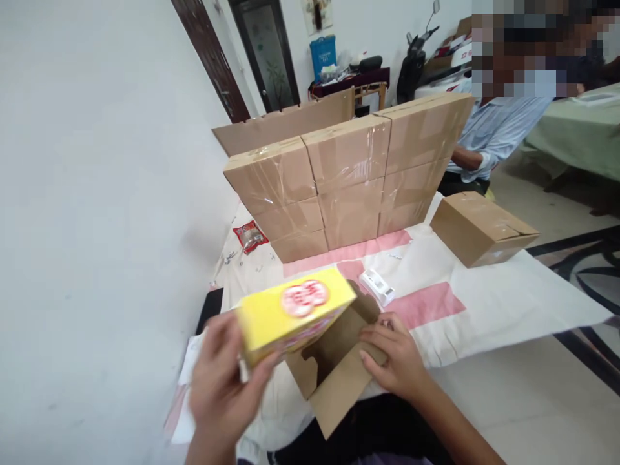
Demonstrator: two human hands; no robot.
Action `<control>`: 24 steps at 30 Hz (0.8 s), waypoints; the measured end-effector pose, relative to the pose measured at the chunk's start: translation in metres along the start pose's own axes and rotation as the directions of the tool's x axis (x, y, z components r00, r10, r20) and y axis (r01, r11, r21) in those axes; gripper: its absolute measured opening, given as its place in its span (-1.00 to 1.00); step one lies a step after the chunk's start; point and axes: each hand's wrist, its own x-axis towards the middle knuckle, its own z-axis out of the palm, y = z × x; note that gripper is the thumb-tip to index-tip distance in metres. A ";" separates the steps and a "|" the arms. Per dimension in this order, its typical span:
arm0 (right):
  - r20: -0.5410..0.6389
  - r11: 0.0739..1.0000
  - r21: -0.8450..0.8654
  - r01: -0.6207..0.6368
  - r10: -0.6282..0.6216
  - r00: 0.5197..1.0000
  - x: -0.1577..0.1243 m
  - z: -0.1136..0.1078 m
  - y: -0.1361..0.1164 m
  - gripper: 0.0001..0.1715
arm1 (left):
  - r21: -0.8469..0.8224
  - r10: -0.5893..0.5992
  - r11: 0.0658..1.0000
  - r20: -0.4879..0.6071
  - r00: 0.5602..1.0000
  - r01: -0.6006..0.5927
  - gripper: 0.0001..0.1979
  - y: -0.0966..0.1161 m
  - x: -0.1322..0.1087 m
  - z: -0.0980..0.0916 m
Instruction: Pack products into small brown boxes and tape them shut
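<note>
My left hand [227,374] is closed round the near left end of a yellow box [271,313] with a red-and-white round print on top. This box is tilted and held above an opened cardboard box [339,387], hiding part of it. My right hand [394,352] grips the right side of that cardboard box, fingers bent over its edge. The cardboard box's flaps stand apart and its brown inside shows. Beyond my right hand lies a small white device [376,287] on the cloth. Motion blurs the left fingers slightly.
A wall of stacked, taped cartons [349,181] stands across the back of the cloth-covered table [484,310]. At the right sits a closed carton [484,229]. A red packet [250,236] lies at the left near the white wall [97,226]. Another person [501,139] sits behind at the right.
</note>
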 end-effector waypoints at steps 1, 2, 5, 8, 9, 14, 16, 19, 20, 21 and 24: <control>-0.029 1.000 0.009 -0.012 0.013 1.000 0.000 0.002 0.000 -0.76 | 0.033 0.094 0.994 0.170 0.981 -0.101 -0.55 0.004 0.006 0.015; -0.053 1.000 0.020 -0.023 0.024 0.998 -0.001 0.003 -0.001 -0.78 | 0.048 0.141 0.985 0.336 0.931 -0.167 -0.55 0.004 0.011 0.032; -0.075 0.999 0.038 -0.038 0.041 0.996 0.000 0.005 -0.004 -0.82 | 0.073 0.092 0.979 0.675 0.732 -0.190 -0.46 -0.014 0.013 0.083; -0.046 0.999 0.025 -0.042 0.043 0.998 0.003 0.006 -0.007 -0.86 | 0.169 -0.038 0.973 0.788 0.615 -0.157 -0.43 -0.040 -0.002 0.124; -0.045 0.999 0.020 -0.047 0.048 0.998 0.004 0.007 -0.008 -0.87 | 0.214 -0.080 0.965 0.788 0.611 -0.149 -0.44 -0.046 -0.008 0.133; -0.069 0.997 -0.002 -0.078 0.077 0.995 0.004 0.009 -0.013 -0.88 | 0.191 0.008 0.945 0.800 0.599 -0.267 -0.46 -0.043 -0.020 0.130; -0.112 0.996 0.052 -0.079 0.084 0.990 0.001 0.008 -0.014 -0.87 | 0.193 0.088 0.911 0.772 0.630 -0.364 -0.53 -0.037 -0.023 0.110; -0.213 0.958 0.243 -0.155 0.209 0.954 0.000 0.002 -0.011 -0.87 | 0.261 0.104 0.881 0.706 0.700 -0.394 -0.71 -0.036 -0.035 0.074; -0.227 0.929 0.307 -0.205 0.280 0.933 0.002 0.000 -0.008 -0.90 | 0.272 0.092 0.883 0.698 0.710 -0.382 -0.75 -0.039 -0.039 0.064; -0.213 0.897 0.355 -0.262 0.351 0.912 0.005 -0.002 -0.005 -0.94 | 0.280 0.075 0.887 0.698 0.712 -0.368 -0.78 -0.042 -0.044 0.054; -0.036 0.832 0.396 -0.388 0.436 0.899 0.019 -0.006 0.007 -0.82 | 0.304 0.019 0.888 0.725 0.688 -0.345 -0.80 -0.053 -0.055 0.035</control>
